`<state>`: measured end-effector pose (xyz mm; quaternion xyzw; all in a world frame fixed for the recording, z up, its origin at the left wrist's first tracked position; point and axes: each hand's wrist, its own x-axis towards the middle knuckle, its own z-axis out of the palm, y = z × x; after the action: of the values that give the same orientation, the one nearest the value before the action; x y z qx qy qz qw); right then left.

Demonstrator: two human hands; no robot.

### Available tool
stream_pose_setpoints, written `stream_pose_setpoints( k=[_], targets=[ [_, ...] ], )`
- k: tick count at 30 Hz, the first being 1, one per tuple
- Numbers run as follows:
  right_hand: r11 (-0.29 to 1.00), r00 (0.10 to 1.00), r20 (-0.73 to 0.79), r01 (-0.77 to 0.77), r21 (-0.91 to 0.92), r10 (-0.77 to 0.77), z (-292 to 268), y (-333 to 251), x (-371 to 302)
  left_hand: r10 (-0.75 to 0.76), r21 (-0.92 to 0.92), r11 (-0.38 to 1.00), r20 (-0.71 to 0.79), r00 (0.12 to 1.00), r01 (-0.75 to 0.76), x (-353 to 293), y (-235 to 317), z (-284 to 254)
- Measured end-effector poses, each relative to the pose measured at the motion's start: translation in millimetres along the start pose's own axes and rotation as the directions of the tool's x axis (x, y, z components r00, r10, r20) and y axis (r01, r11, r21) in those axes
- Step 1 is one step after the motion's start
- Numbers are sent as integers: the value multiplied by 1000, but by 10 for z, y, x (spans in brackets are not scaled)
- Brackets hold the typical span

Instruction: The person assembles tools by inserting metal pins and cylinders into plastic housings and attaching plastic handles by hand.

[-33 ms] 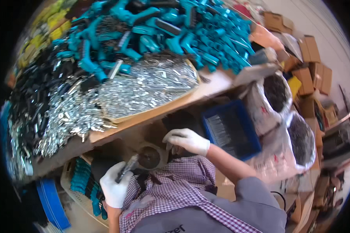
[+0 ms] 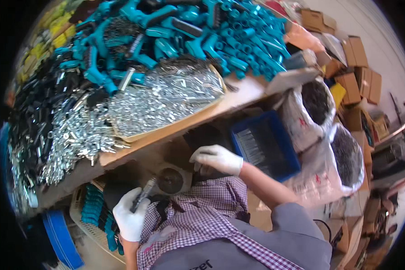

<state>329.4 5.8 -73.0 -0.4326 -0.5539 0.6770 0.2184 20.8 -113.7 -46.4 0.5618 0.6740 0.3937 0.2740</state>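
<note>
My left hand point(image 2: 130, 214), in a white glove, is closed around a slim object with a dark body and a silvery end point(image 2: 145, 192); its exact kind I cannot make out. The silvery end points up and away, toward a round dark disc point(image 2: 170, 181) set in a pale plate just below the bench edge. Right of that disc, my white-gloved right hand point(image 2: 217, 160) has its fingers curled downward. Something small and greyish seems to lie under the fingertips, too hidden to name. A checked apron point(image 2: 211, 198) covers my lap below both hands.
Ahead, the bench carries a cardboard tray point(image 2: 166, 128) of small metal pieces, loose metal parts point(image 2: 76, 139) and heaped teal plastic handles point(image 2: 175, 33). A blue bin point(image 2: 276, 155) and white sacks point(image 2: 319, 175) stand right. A basket point(image 2: 83, 216) with teal parts sits left.
The whole view has shifted slightly, the bench and its heaps appearing a little further left. Both hands keep nearly the same pose.
</note>
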Motion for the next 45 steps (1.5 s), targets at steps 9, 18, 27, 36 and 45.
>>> stream_pose_setpoints(
  k=[9,18,27,36,45],
  targets=[
    [558,707,-702,-549,-622,-88,-1940,1886,-745,88,91,992,54,995,-92,-103,66,142],
    [317,894,-430,-375,-871,-123,-1571,2455,-1055,-2,111,994,124,992,-12,13,210,245],
    [247,914,-330,-272,-930,-236,-1823,3161,-1178,229,117,962,146,962,-247,-56,110,204],
    [72,895,-446,-443,-894,-20,-1580,2738,-1004,133,185,968,204,970,-171,-251,-17,71],
    [597,655,-609,-288,-748,-447,-1215,1476,-813,139,55,988,127,982,-147,-188,-133,21]
  ],
)
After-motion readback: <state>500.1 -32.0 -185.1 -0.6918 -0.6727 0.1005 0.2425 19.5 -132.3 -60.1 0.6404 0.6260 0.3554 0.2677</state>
